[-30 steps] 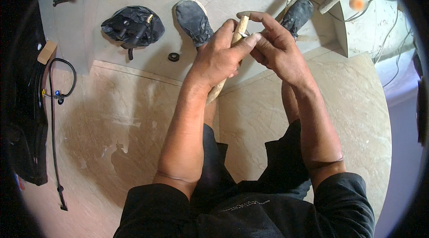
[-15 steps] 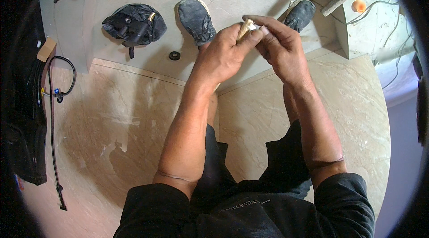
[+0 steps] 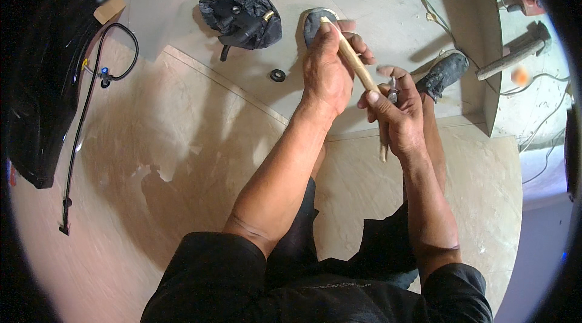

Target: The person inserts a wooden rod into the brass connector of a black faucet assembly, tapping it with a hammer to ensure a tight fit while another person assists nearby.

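A pale wooden stick (image 3: pixel 353 57), held aslant.
Nearest, lettering on the black shirt (image 3: pixel 306 306) is too faint for me to read. Past it, the right hand (image 3: pixel 404 114) is closed around the stick's lower part, with a small grey piece (image 3: pixel 393 94) I can't make out; the left hand (image 3: pixel 329 77) grips the upper end, thumb against it. Beyond, that hand partly hides a dark shoe (image 3: pixel 313 23).
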A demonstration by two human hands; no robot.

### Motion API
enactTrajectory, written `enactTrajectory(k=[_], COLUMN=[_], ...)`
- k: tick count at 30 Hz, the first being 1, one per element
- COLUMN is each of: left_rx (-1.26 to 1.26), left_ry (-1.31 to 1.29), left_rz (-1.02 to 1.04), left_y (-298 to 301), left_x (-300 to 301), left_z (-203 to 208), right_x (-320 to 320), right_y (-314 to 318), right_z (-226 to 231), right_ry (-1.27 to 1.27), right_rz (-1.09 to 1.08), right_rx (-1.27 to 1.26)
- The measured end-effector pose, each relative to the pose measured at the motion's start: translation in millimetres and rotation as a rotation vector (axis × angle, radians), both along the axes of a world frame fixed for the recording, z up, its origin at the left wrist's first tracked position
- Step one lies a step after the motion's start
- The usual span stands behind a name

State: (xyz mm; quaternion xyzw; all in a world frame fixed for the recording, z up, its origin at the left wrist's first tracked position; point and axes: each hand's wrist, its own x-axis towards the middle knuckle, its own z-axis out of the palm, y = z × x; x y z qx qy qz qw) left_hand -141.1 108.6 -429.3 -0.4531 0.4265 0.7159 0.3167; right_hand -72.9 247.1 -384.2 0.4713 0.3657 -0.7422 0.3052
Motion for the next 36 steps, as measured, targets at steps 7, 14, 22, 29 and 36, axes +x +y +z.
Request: enactTrajectory(k=[7,14,22,29,36], left_rx=[-0.423,-0.583,-0.744,-0.609,-0.251], left_ry=[-0.369,-0.348,-0.258,-0.2,0.012], left_rz=[0.28,0.559,0.696,0.501,0.531], left_y=[-126,-183,-186,-199,-161], left_x=[20,-23,-18,-13,-26], left_z=[-98,-163,-163,-46,150], right_x=[9,9,7,0,-12], right_y=[18,15,20,34,65], right_z=[-27,-23,-14,63,219], right_ry=[-0.07,-0.065,-0.027,0.015,0.037], right_rz=[0.087,0.233,0.283,0.225,0.249], right_rx=[0.31,0.269,0.202,0.122,-0.014])
